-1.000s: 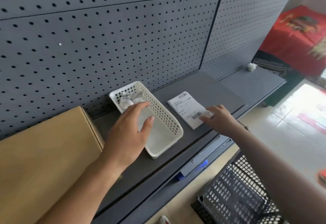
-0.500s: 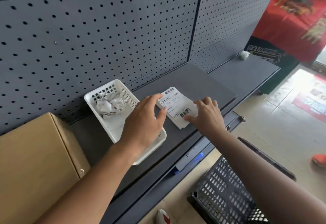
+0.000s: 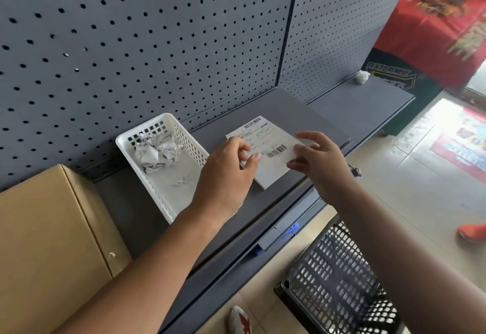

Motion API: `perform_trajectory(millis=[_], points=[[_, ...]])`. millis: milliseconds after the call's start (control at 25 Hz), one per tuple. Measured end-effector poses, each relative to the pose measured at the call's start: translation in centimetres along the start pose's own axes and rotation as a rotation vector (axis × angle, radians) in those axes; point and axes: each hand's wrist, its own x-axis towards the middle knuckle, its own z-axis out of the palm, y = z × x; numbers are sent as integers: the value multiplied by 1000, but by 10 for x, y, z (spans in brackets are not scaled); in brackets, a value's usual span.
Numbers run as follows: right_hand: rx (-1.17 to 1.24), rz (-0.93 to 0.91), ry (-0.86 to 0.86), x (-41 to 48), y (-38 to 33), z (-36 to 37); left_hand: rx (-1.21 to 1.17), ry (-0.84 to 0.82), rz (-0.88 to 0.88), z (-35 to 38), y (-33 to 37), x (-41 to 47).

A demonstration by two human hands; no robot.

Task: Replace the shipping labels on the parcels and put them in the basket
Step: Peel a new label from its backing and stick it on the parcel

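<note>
Head view: both your forearms reach forward over the shelf (image 3: 302,112), where the flat white parcel (image 3: 273,154) sits just right of the white basket (image 3: 190,143). Your left hand (image 3: 226,173) curls its fingers, thumb and forefinger pinching the parcel's left edge. Your right hand (image 3: 320,160) holds the right corner, thumb beneath, fingers loosely spread above.

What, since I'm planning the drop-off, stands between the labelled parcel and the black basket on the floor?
Nothing visible does. The left hand and right hand hold the parcel near the front of the shelf. The black basket stands open-topped on the floor below, to the right. Only the person's right forearm crosses above it.
</note>
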Motion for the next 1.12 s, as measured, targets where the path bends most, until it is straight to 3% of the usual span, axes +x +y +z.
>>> perform_trajectory(millis=[80, 200, 440, 1120], points=[[151, 17, -22, -8, -7, 0, -86, -39, -107, 1, 3, -4], [271, 8, -26, -20, -13, 2, -400, -142, -255, 1, 9, -7], [255, -70, -17, -31, -16, 7, -801, -211, -361, -3, 24, -13], [-12, -237, -43, -37, -8, 6, -1032, -196, -514, 0, 22, -16]])
